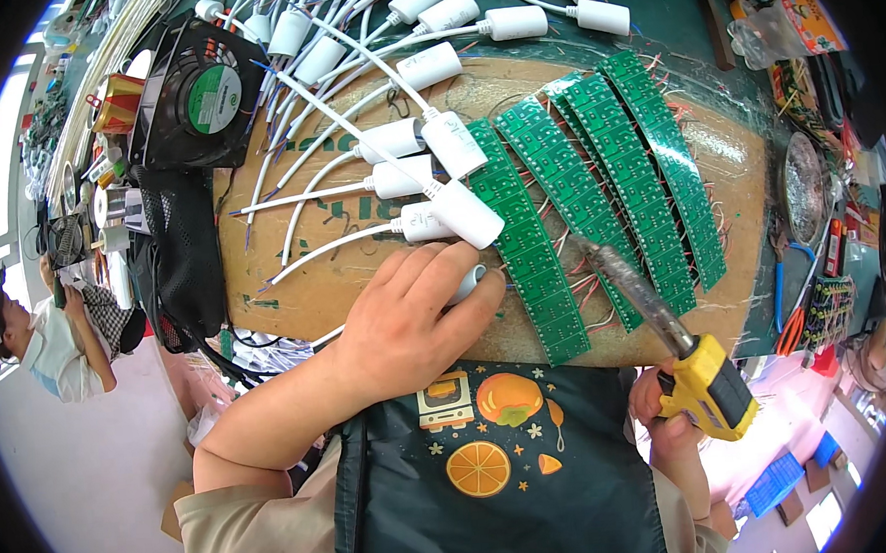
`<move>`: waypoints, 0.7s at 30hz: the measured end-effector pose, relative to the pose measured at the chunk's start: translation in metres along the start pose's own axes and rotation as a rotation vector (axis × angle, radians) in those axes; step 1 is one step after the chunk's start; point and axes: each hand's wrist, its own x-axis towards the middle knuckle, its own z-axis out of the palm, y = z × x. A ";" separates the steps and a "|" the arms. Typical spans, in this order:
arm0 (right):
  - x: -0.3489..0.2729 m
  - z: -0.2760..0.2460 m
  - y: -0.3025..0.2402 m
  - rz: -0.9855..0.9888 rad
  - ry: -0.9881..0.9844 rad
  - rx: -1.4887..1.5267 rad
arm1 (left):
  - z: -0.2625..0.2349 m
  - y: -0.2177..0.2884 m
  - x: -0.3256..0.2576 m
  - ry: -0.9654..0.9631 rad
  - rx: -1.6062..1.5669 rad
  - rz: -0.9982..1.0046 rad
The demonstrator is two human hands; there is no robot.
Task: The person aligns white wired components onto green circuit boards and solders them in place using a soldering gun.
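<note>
My left hand is closed round a white cylindrical cable housing, its end showing between thumb and fingers beside the nearest green circuit board strip. A white cable comes out under that hand. In my right hand is a yellow and black soldering gun, its long metal barrel slanting up and left so that the tip lies over the green boards. Whether the tip touches a board, I cannot tell. Several board strips lie side by side, with thin red and white wires between them.
White housings with cables lie in a pile left of the boards, on a brown cardboard sheet. A black fan stands at the far left. On the right are a round metal tin and orange-handled pliers. Another person sits far left.
</note>
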 end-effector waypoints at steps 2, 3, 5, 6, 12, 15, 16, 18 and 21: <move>0.003 -0.001 -0.006 -0.132 0.058 -0.050 | 0.000 0.001 0.001 0.012 -0.015 0.004; 0.004 -0.009 -0.009 -0.186 0.074 -0.045 | 0.000 0.001 0.003 0.007 0.001 -0.003; 0.008 -0.024 -0.010 -0.361 0.122 -0.077 | -0.002 0.003 0.005 -0.012 0.004 -0.024; 0.010 -0.031 -0.016 -0.444 0.123 -0.093 | -0.004 0.003 0.003 0.004 -0.019 -0.013; 0.024 -0.068 -0.059 -0.744 0.406 -0.183 | -0.001 -0.001 -0.001 -0.006 0.053 0.001; 0.030 -0.075 -0.073 -0.984 0.483 -0.269 | -0.001 0.000 -0.001 -0.006 0.041 0.011; 0.032 -0.081 -0.071 -0.990 0.487 -0.274 | -0.001 0.001 0.000 -0.013 0.039 0.009; 0.038 -0.094 -0.067 -0.888 0.668 -0.312 | -0.003 0.005 0.003 -0.012 0.015 -0.013; 0.039 -0.093 -0.077 -0.442 0.808 -0.209 | -0.001 0.005 0.003 -0.016 -0.001 -0.038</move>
